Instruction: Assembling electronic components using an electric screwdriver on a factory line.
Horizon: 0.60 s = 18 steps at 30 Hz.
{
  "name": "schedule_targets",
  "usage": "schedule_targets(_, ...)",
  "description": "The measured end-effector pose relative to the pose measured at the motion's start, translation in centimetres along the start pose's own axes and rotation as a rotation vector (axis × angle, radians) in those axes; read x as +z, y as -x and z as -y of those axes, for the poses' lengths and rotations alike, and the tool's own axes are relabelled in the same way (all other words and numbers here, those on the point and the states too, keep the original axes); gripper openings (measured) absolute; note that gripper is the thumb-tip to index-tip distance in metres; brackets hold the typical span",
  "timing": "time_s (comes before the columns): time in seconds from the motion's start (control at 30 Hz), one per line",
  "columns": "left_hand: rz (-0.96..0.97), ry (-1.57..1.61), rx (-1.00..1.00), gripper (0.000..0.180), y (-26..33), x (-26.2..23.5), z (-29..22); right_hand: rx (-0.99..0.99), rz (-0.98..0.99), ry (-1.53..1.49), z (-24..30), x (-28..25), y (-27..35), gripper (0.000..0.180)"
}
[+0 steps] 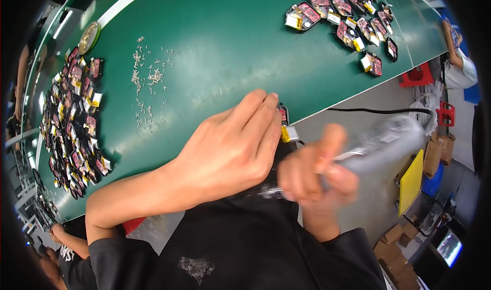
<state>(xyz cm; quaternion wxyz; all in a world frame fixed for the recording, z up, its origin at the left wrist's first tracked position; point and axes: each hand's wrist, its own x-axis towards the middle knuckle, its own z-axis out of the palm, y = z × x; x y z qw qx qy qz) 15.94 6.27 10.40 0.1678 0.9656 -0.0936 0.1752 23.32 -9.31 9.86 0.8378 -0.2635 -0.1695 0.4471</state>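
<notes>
Small module (284,124) — under left hand (230,152)

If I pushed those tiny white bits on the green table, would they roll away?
Probably they would scatter. The tiny white bits look small, light and loose, already spread apart. The green table looks smooth and shiny, so they may slide easily. Their exact shape is too small to tell.
</notes>
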Motion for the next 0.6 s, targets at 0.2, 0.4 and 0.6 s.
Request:
schedule_targets(0.2,0.025,-0.016,0.054,0.039,1.0,-0.1,-0.2,-0.172,0.168,0.156,6.9,0.7,-3.6,0.012)
schedule_targets(0.4,0.043,-0.123,0.125,0.039,1.0,0.1,-0.4,-0.21,0.245,0.345,7.4,-0.4,-6.5,0.014)
schedule_targets(0.6,0.021,-0.153,0.142,0.041,1.2,0.5,-0.1,-0.155,0.24,0.395,6.4,-1.6,-7.0,0.016)
